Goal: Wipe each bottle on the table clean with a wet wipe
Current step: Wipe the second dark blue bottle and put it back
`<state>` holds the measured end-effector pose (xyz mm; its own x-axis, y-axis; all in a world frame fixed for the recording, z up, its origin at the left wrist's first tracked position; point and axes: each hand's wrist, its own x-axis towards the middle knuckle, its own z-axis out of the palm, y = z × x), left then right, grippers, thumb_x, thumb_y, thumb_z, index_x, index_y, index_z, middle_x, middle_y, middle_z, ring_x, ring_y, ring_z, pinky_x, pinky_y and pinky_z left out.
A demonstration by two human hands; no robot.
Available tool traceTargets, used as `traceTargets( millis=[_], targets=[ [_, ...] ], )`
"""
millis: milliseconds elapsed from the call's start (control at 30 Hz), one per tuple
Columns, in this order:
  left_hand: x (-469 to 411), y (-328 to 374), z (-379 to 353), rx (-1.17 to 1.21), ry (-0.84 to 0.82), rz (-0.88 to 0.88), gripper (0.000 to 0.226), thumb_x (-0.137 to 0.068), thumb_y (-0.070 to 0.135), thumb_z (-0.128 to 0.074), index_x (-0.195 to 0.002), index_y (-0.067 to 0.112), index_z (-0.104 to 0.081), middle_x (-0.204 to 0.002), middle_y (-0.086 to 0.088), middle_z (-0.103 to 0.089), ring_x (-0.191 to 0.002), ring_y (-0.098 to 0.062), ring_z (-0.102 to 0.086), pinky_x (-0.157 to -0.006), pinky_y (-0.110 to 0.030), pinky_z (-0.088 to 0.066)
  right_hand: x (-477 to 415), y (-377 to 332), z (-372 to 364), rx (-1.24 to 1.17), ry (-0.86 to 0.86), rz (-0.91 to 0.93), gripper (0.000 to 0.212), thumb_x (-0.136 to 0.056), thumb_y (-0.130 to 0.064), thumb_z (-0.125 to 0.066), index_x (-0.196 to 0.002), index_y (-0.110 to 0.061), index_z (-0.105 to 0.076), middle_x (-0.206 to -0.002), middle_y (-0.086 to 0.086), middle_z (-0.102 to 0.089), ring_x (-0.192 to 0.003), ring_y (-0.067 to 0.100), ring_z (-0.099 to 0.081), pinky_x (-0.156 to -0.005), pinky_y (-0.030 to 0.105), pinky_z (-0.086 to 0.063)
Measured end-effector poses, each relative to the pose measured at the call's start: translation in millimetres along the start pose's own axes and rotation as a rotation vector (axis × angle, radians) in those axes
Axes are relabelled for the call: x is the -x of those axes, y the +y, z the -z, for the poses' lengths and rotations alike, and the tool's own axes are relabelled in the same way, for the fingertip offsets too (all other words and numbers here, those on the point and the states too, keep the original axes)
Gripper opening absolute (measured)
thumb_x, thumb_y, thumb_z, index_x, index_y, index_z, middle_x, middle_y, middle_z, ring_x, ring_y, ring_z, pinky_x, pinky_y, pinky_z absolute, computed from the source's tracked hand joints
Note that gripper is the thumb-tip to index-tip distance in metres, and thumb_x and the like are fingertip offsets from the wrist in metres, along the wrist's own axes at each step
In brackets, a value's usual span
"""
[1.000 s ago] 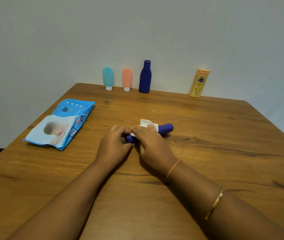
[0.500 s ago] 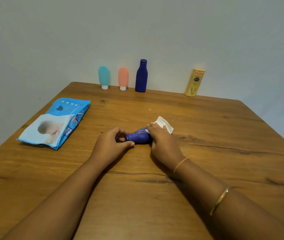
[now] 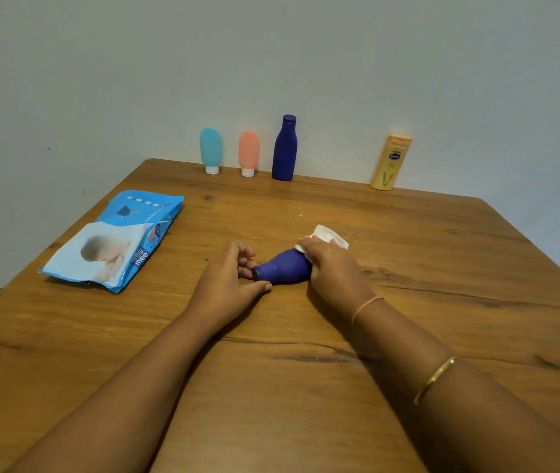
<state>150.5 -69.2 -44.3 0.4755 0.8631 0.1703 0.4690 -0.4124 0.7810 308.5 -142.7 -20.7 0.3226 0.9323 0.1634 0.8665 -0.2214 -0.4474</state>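
A small dark blue bottle (image 3: 283, 269) lies on its side in the middle of the wooden table (image 3: 408, 302), cap end pointing left. My left hand (image 3: 227, 285) pinches the cap end with curled fingers and thumb. My right hand (image 3: 333, 271) wraps a white wet wipe (image 3: 328, 232) around the bottle's far end, hiding that part. Along the wall stand a teal tube (image 3: 210, 150), a coral tube (image 3: 248, 152), a tall dark blue bottle (image 3: 284, 148) and a yellow lotion bottle (image 3: 391, 162).
A blue wet wipe pack (image 3: 114, 240) lies flat at the table's left side. The table's right edge runs diagonally at the far right. A grey wall stands right behind the row of bottles.
My right hand with the wipe has slid to the right along the bottle, from the neck toward its base, uncovering the neck and shoulder. My left hand stays at the cap.
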Motion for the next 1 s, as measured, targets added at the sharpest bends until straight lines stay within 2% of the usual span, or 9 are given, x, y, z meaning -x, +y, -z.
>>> traceTargets(
  millis=[100,167,233,267,367,500,700,867,1000],
  targets=[
    [0,-1,-1,-0.092,0.018,-0.048,0.038,-0.067,0.022,-0.080,-0.098,0.021,-0.058,-0.093,0.006,-0.058,-0.080,-0.003,-0.054,-0.068,-0.015,-0.042,8,-18,-7,-0.037,-0.019,0.056,0.047,-0.092,-0.003,-0.043,-0.138,-0.015,-0.041,-0.145,0.006,-0.040,-0.135,0.022,-0.030,-0.109,0.027,-0.021],
    [0,-4,-2,-0.075,0.027,-0.073,0.031,-0.067,0.019,-0.080,-0.092,0.020,-0.060,-0.092,0.006,-0.060,-0.084,-0.007,-0.056,-0.073,-0.021,-0.046,17,-34,-21,-0.004,-0.041,0.187,0.052,-0.091,-0.001,-0.044,-0.142,-0.013,-0.034,-0.149,0.005,-0.035,-0.140,0.018,-0.024,-0.114,0.026,-0.009],
    [-1,-7,-2,-0.018,0.042,-0.090,0.026,-0.065,0.015,-0.080,-0.084,0.019,-0.061,-0.088,0.004,-0.064,-0.084,-0.010,-0.061,-0.071,-0.016,-0.046,19,-36,-30,0.064,-0.060,0.291,0.057,-0.091,-0.002,-0.043,-0.145,-0.011,-0.027,-0.152,0.005,-0.027,-0.143,0.016,-0.016,-0.115,0.026,0.001],
    [-2,-9,-2,-0.003,0.050,-0.089,0.027,-0.063,0.015,-0.081,-0.082,0.018,-0.062,-0.086,0.003,-0.065,-0.082,-0.010,-0.061,-0.069,-0.016,-0.046,17,-32,-28,0.087,-0.068,0.310,0.057,-0.092,-0.003,-0.043,-0.145,-0.011,-0.026,-0.153,0.005,-0.026,-0.143,0.015,-0.016,-0.115,0.026,0.000],
    [-4,-11,-3,-0.030,0.072,-0.081,0.032,-0.059,0.019,-0.085,-0.083,0.014,-0.064,-0.086,0.000,-0.065,-0.081,-0.014,-0.060,-0.072,-0.027,-0.048,9,-11,-15,0.133,-0.067,0.253,0.057,-0.092,-0.006,-0.044,-0.146,-0.013,-0.024,-0.153,0.003,-0.025,-0.143,0.014,-0.016,-0.115,0.026,-0.005],
    [-5,-9,-3,-0.068,0.076,-0.111,0.034,-0.060,0.020,-0.085,-0.086,0.011,-0.065,-0.087,0.000,-0.062,-0.082,-0.014,-0.056,-0.069,-0.018,-0.041,0,-4,-6,0.187,-0.086,0.110,0.062,-0.092,-0.004,-0.044,-0.147,-0.012,-0.019,-0.154,0.006,-0.021,-0.143,0.017,-0.015,-0.115,0.028,-0.004],
    [-2,-7,-1,-0.067,0.062,-0.155,0.027,-0.064,0.017,-0.082,-0.081,0.014,-0.061,-0.083,0.004,-0.059,-0.082,-0.010,-0.054,-0.067,-0.017,-0.041,14,-23,-28,0.013,-0.067,0.313,0.056,-0.090,0.000,-0.045,-0.143,-0.014,-0.032,-0.151,0.004,-0.031,-0.142,0.015,-0.019,-0.115,0.026,0.000],
    [-3,-8,-1,-0.090,0.063,-0.153,0.030,-0.063,0.020,-0.083,-0.083,0.016,-0.061,-0.088,0.002,-0.061,-0.084,-0.012,-0.054,-0.073,-0.028,-0.046,-9,12,-7,-0.077,0.010,0.059,0.053,-0.090,0.002,-0.038,-0.139,-0.018,-0.042,-0.147,0.004,-0.038,-0.140,0.019,-0.024,-0.115,0.030,-0.008],
    [-2,-6,0,-0.088,0.046,-0.155,0.029,-0.064,0.020,-0.083,-0.084,0.018,-0.061,-0.088,0.003,-0.059,-0.083,-0.010,-0.054,-0.072,-0.025,-0.045,-13,14,-5,-0.085,0.064,-0.052,0.052,-0.089,0.006,-0.037,-0.138,-0.013,-0.043,-0.147,0.007,-0.038,-0.141,0.020,-0.024,-0.115,0.031,-0.014]
  ],
)
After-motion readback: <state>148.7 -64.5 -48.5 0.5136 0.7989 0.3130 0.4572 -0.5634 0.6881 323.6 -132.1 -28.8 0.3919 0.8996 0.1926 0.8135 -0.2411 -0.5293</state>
